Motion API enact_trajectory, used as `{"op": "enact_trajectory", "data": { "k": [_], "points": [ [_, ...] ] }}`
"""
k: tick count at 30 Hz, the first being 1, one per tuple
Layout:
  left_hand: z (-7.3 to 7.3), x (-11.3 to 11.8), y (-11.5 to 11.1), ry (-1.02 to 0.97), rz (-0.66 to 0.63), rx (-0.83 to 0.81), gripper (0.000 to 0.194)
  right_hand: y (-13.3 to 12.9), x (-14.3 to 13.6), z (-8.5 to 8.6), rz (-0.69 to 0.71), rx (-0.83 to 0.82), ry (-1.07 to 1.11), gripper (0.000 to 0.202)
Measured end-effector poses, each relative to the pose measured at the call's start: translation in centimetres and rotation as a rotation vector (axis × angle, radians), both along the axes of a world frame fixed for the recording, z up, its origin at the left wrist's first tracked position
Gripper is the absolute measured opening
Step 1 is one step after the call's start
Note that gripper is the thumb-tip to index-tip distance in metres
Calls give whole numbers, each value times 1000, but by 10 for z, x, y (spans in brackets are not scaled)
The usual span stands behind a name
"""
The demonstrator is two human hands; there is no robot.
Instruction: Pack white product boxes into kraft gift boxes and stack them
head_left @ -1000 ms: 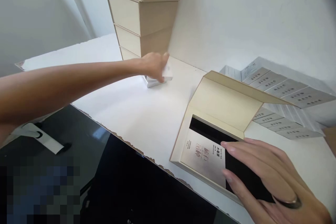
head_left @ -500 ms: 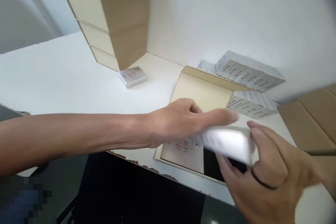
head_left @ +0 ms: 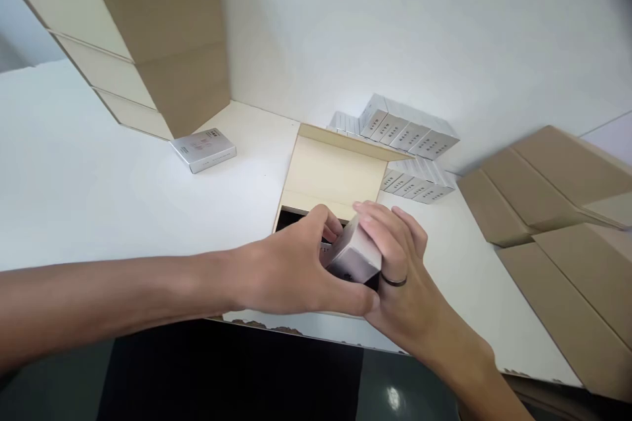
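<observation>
A small silver-white carton (head_left: 356,255) is tilted over an open cream gift box (head_left: 336,168) with a black interior. My right hand (head_left: 399,263), with a dark ring on one finger, has its fingers wrapped round the carton's far and right sides. My left hand (head_left: 291,270) grips the carton's left and near side, thumb stretched along the front. Both hands cover most of the gift box's inside, so what lies under them is largely hidden. The gift box's lid stands raised at the back.
Behind the lid are rows of stacked silver cartons (head_left: 409,128) against the white wall. One loose carton (head_left: 205,150) lies on the white table (head_left: 123,197), by a tall stack of beige boxes (head_left: 168,33). Brown folded boxes (head_left: 567,283) occupy the right. The table's front edge is chipped.
The silver carton has moved down and left and now tilts into the gift box, with both hands closer together. The camera view has shifted right, showing more of the brown boxes.
</observation>
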State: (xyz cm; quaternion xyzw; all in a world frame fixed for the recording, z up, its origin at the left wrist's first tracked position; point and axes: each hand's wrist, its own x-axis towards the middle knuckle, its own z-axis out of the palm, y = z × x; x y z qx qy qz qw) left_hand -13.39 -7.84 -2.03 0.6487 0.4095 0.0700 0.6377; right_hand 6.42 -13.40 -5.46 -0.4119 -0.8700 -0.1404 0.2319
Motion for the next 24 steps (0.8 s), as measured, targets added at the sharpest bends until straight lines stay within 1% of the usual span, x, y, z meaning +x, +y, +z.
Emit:
{"op": "enact_trajectory", "data": {
  "k": [2, 4, 5, 6, 7, 8, 11, 12, 13, 16, 18, 20, 21, 23, 24],
  "points": [
    [-7, 2, -4, -54, 1, 139, 39, 1, 1, 0, 2, 46, -21, 65],
    [-14, 2, -7, -98, 22, 265, 21, 3, 4, -3, -32, 144, 11, 82],
    [-16, 0, -8, -114, 36, 288, 19, 4, 5, -4, -52, 203, 60, 93],
    [-17, -1, -9, -132, 45, 279, 21, 6, 6, -5, -70, 253, 128, 101],
    [-17, -4, -9, -164, 41, 244, 22, 6, 6, -6, -76, 268, 204, 105],
    [-15, -6, -8, -207, 29, 199, 23, 7, 6, -7, -61, 227, 287, 105],
    [-9, -12, -3, -343, -69, 42, 26, 4, 1, -8, 37, -45, 503, 100],
    [-7, -13, 0, -385, -101, -3, 29, 2, -1, -8, 68, -98, 528, 99],
    [-6, -14, 2, -425, -120, -39, 32, -1, -3, -9, 79, -112, 537, 98],
    [-7, -15, 8, -506, -137, -108, 45, -8, -7, -10, 30, -59, 505, 90],
    [-10, -14, 10, -505, -139, -132, 50, -11, -7, -11, -19, -104, 492, 91],
    [-13, -12, 9, -472, -111, -133, 48, -11, -6, -10, -47, -107, 457, 97],
    [-14, -10, 9, -453, -88, -125, 47, -10, -5, -9, -52, -60, 433, 102],
    [-14, -6, 6, -408, -61, -95, 44, -5, -4, -4, -23, 37, 299, 108],
    [-14, -6, 5, -375, -63, -68, 42, -3, -3, 0, 13, 63, 207, 109]
  ]
}}
